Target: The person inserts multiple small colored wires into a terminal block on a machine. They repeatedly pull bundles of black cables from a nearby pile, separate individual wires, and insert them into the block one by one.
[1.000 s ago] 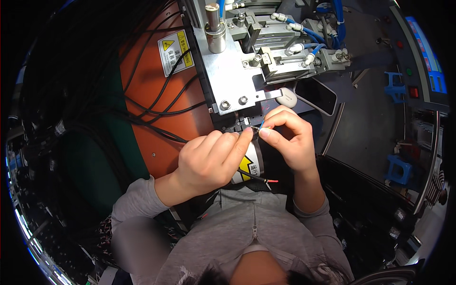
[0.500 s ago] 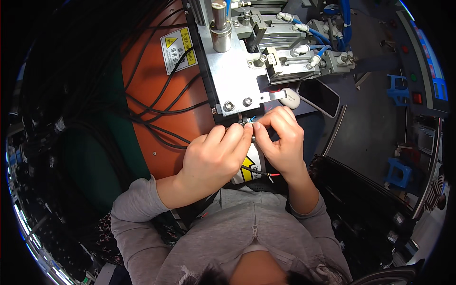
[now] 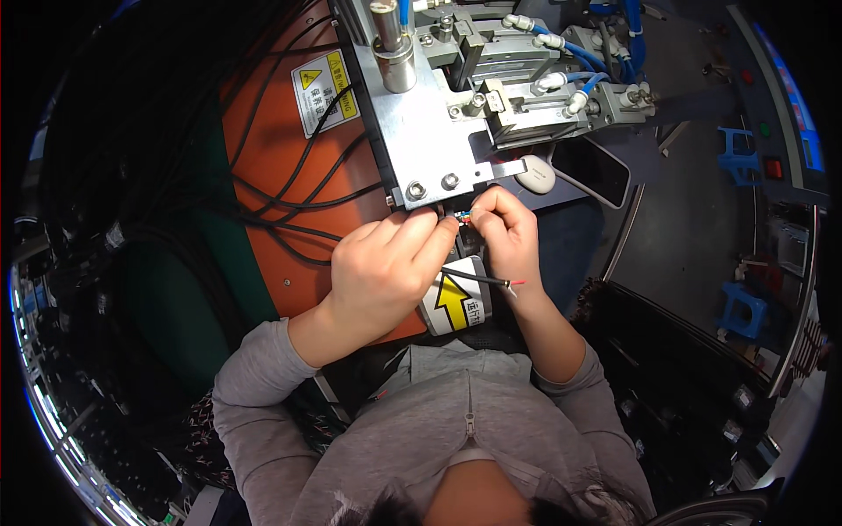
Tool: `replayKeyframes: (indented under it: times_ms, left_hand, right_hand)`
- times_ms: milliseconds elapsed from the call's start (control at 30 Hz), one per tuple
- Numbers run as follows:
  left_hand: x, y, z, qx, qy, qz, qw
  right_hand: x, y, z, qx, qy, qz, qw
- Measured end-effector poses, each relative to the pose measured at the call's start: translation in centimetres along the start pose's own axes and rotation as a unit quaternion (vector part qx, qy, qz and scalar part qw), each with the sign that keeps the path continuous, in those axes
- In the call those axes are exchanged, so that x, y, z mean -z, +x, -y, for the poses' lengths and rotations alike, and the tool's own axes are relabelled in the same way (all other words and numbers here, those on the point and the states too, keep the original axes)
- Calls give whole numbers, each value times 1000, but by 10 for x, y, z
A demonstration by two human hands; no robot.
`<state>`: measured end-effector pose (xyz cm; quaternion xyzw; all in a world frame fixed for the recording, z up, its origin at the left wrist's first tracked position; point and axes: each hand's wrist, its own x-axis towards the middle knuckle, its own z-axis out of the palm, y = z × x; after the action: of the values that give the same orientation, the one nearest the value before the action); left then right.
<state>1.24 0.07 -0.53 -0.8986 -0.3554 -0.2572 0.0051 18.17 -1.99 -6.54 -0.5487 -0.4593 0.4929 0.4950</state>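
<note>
Just below the front edge of the metal machine plate [image 3: 430, 140], my two hands meet around a small bundle of thin coloured wires [image 3: 464, 216]. My right hand [image 3: 509, 237] pinches the outer ends between thumb and forefinger. On the other side, my left hand [image 3: 386, 263] is closed, thumb tip against the inner end of the bundle; what sits under its fingers is hidden. A black cable [image 3: 474, 277] with bared red and white wire ends runs beneath my hands towards my right wrist. Under it is a white label [image 3: 454, 298] with a yellow arrow.
Several black cables [image 3: 298, 206] cross the orange worktop [image 3: 272, 105] on the left, past a warning label [image 3: 326, 94]. Pneumatic cylinders [image 3: 535, 118] with blue hoses stand at the back. A white rounded case [image 3: 535, 175] and a phone [image 3: 589, 171] lie to the right of the plate.
My right hand has drawn down and slightly left, its fingers more tightly curled. The coloured wires now show more plainly between the hands, and the arrow label is more exposed.
</note>
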Motion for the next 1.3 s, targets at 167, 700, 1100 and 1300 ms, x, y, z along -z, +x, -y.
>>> replayKeyframes:
  times_ms: [167,700,1100,1300]
  left_hand:
    - [5,-2,-2,24,-13,32,999]
    - [25,6,-8,-40,27,-53,997]
    - [15,3,-2,18,-178,-98,979]
    - [15,5,-4,24,-174,-91,980]
  right_hand:
    - [-5,-2,13,25,-79,-20,996]
    - [16,-10,44,278,-77,25,957]
    - [1,-4,50,342,-23,-11,939]
    - [-1,-6,51,147,139,43,978]
